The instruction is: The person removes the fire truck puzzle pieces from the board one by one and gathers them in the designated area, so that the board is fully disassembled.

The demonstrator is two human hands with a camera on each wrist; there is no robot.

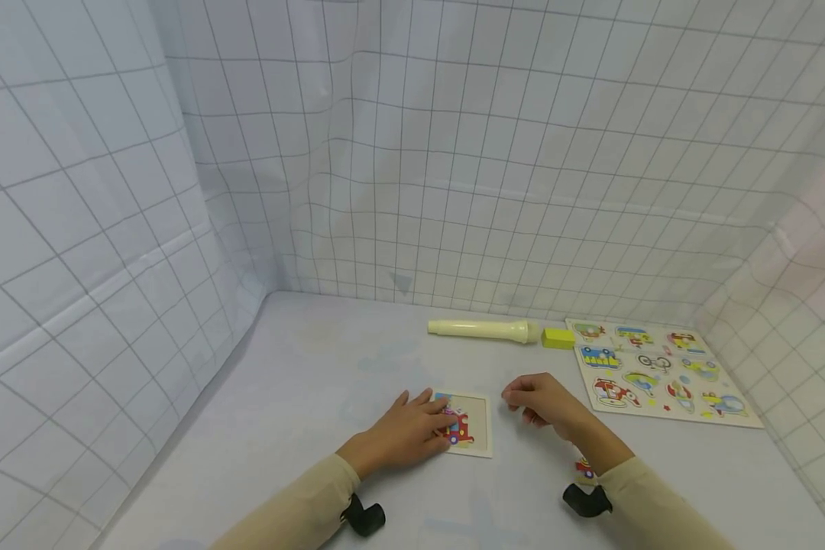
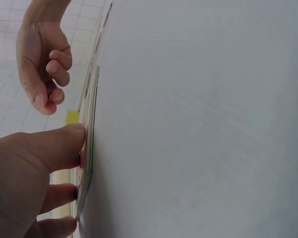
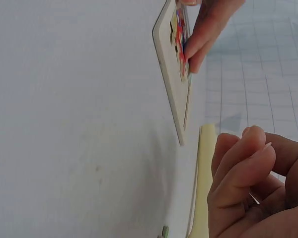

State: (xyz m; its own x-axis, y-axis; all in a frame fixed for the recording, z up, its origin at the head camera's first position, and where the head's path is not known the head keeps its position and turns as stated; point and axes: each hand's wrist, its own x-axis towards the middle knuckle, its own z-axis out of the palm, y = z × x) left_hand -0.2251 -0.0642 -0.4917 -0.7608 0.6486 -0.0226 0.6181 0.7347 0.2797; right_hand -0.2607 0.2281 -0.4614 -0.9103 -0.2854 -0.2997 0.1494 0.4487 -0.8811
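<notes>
My left hand [image 1: 407,429] lies on a small square jigsaw puzzle tray [image 1: 479,452], its fingers straight over the pieces. Part of the tray is filled with a red and blue picture [image 1: 462,431]; the right side shows bare wood. In the left wrist view the thumb and fingertips touch the tray's top [image 2: 92,129]. Just right of the tray, my right hand [image 1: 539,401] hovers over the table with loosely curled fingers. Nothing shows between its fingers [image 3: 246,168] in the right wrist view. Beneath the right wrist lies a loose red puzzle piece [image 1: 584,467], partly hidden.
A pale yellow tube [image 1: 481,329] lies at the back, with a yellow block [image 1: 558,338] beside its right end. To the right lies a wooden board [image 1: 667,374] with several vehicle pictures. Gridded white cloth walls [image 1: 454,191] close off the back and both sides.
</notes>
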